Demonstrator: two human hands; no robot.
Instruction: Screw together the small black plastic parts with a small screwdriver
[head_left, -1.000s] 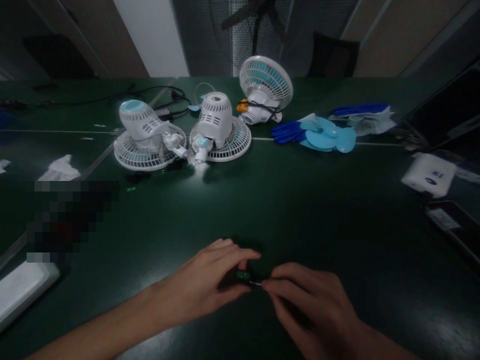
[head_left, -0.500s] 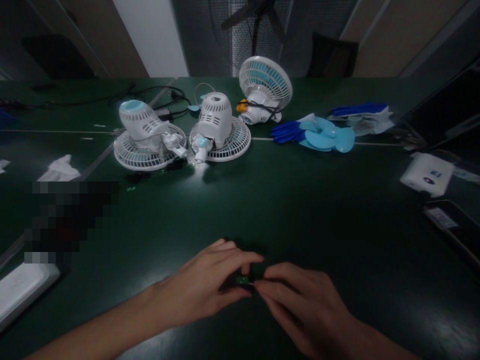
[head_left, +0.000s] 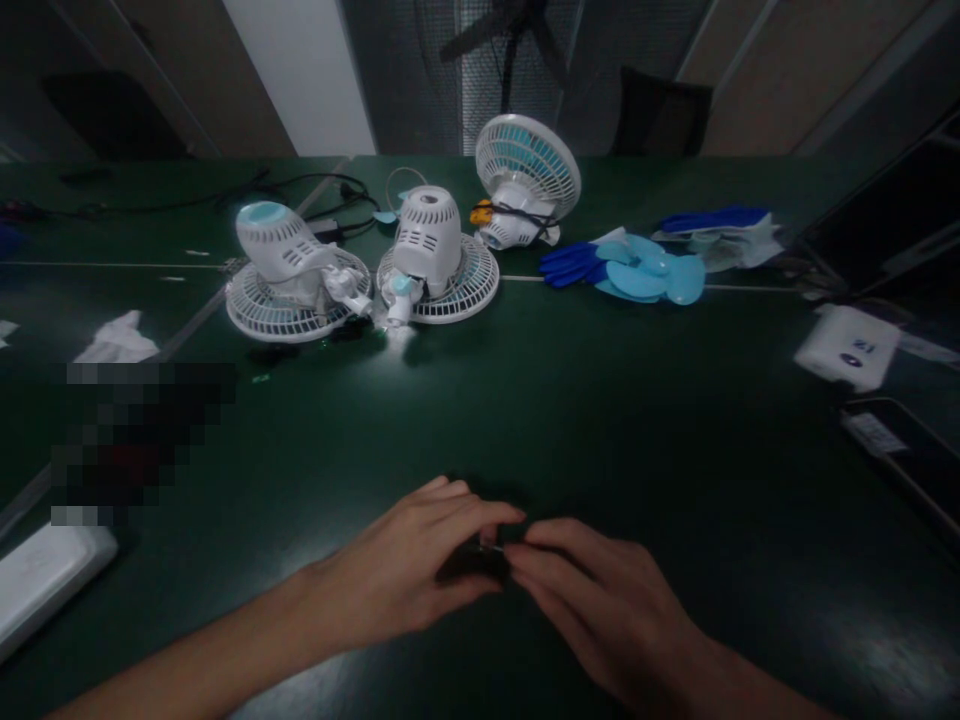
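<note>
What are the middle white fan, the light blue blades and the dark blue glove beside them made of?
The middle white fan looks like matte molded plastic, going by its slotted housing. The light blue blades seem smooth plastic: thin, curved, faintly shiny. The dark blue glove may be coated fabric; blur hides its finish.

The surface point(head_left: 570, 400) is dark green, the fan guards point(head_left: 296, 315) are white, the gloves point(head_left: 574, 264) bright blue, and that loose blade point(head_left: 652, 268) is light blue.
</note>
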